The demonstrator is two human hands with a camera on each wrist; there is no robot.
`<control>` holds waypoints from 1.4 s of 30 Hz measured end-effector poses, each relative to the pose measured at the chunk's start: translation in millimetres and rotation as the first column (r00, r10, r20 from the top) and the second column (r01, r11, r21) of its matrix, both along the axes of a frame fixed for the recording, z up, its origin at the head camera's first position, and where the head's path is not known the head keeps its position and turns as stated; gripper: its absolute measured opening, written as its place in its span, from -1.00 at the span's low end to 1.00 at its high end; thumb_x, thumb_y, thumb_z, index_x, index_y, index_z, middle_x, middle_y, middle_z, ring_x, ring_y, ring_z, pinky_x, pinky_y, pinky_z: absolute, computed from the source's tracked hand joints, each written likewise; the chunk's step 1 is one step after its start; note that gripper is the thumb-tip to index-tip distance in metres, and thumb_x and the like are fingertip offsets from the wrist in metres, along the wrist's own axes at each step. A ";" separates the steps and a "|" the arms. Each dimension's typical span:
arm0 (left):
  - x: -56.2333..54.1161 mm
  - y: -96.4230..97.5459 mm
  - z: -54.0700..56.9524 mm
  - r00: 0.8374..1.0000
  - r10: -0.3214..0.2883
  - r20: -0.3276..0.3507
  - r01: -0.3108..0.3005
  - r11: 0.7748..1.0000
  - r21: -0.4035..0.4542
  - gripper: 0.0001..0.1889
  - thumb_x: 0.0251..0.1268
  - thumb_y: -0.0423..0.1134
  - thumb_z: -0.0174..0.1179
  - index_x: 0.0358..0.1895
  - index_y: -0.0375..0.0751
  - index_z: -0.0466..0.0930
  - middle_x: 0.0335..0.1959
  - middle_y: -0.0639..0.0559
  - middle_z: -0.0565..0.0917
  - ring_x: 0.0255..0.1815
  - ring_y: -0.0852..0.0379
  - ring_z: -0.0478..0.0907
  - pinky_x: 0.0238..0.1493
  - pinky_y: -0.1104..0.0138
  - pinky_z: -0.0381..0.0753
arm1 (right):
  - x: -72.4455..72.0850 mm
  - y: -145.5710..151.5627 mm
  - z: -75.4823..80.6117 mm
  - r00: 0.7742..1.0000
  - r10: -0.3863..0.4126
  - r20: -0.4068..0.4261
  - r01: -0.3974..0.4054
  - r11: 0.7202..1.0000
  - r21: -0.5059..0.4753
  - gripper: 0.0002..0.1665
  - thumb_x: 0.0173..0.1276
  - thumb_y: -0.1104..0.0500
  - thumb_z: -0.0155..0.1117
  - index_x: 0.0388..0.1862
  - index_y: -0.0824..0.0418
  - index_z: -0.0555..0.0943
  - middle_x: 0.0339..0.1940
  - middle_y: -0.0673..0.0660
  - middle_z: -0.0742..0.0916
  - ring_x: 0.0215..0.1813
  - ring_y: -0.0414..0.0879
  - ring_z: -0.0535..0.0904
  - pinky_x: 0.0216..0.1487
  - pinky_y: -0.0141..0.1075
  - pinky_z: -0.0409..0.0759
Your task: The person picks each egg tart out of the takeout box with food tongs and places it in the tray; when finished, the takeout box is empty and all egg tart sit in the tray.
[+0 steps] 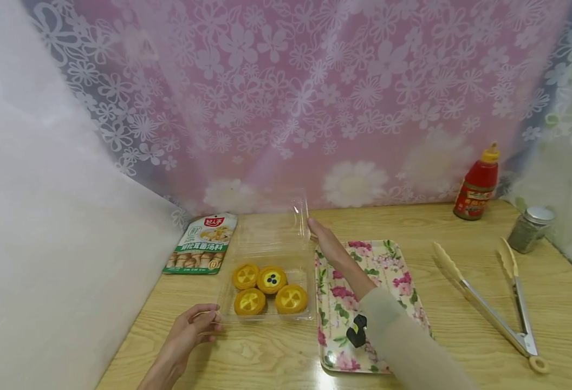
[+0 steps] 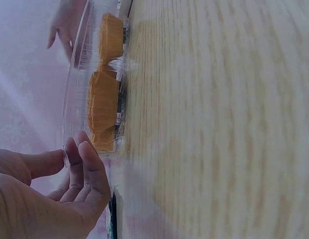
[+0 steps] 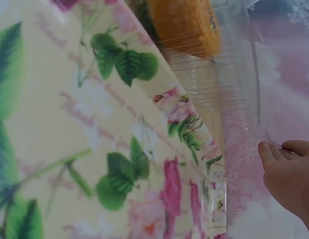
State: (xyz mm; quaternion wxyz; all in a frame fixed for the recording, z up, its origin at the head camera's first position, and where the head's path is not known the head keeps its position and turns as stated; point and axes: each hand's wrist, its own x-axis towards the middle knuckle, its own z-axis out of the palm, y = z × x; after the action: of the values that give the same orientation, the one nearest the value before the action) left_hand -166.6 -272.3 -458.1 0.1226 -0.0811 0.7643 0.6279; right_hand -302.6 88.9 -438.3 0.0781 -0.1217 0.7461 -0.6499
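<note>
A clear plastic clamshell box (image 1: 296,264) stands with its lid (image 1: 266,230) raised at the back. Inside the base lie several egg tarts (image 1: 249,301), one topped with dark blue berries. My left hand (image 1: 190,327) is at the near left corner. In the left wrist view its thumb and fingers (image 2: 92,172) pinch the clear rim, and the side of the tarts shows through the plastic. My right hand (image 1: 327,244) reaches to the lid's right edge. In the right wrist view, the right hand's fingers (image 3: 273,154) pinch the lid's corner.
A floral tray (image 1: 337,357) lies right of the box, under my right forearm; a small black object (image 1: 356,331) shows over it. Farther right are tongs (image 1: 500,319), a red sauce bottle (image 1: 476,189) and a spice jar (image 1: 530,230). A food packet (image 1: 200,244) lies behind left.
</note>
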 end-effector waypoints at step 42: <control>-14.1 3.9 7.3 0.994 0.109 -0.017 -0.109 0.994 -0.006 -0.56 0.67 -0.18 0.02 0.35 -0.46 0.46 0.09 -0.17 0.69 -0.03 0.00 0.71 -0.08 0.15 0.71 | 28.8 38.2 0.2 0.995 0.069 0.068 -0.073 0.996 0.046 -0.13 0.71 -0.36 -0.49 0.77 0.08 -0.15 0.74 0.27 0.05 0.68 0.38 -0.03 0.55 0.41 -0.17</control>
State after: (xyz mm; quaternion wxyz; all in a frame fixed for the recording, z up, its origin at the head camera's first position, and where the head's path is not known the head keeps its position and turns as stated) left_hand -180.7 -268.3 -450.9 0.0816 -0.1180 0.7617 0.6318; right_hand -273.8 127.1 -438.1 0.1289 -0.1245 0.7537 -0.6323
